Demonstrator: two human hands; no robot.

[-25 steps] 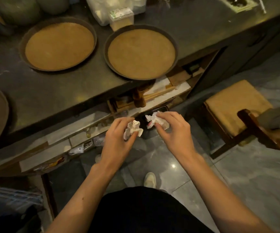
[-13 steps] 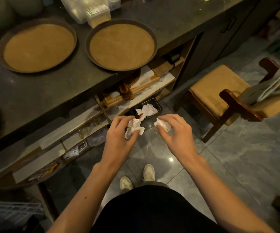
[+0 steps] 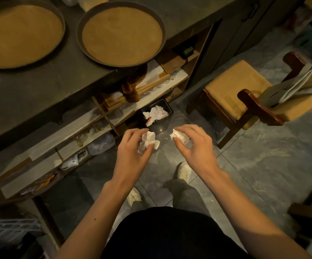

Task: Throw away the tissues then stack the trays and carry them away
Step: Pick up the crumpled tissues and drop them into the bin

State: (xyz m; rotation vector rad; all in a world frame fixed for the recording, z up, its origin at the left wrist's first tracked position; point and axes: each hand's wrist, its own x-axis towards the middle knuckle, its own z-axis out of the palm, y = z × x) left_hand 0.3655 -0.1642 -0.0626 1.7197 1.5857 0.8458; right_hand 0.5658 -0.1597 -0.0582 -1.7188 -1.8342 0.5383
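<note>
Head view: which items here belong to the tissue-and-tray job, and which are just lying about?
Part of the job:
left hand gripping a crumpled tissue
right hand gripping a second tissue
black bin, paper already inside
two round trays on the counter

Just lying about:
cushioned chair
grey bag on it
shelf clutter under the counter

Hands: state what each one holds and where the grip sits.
Left hand pinches a crumpled tissue by its lower part. Right hand has another wad bunched under its fingertips.
</note>
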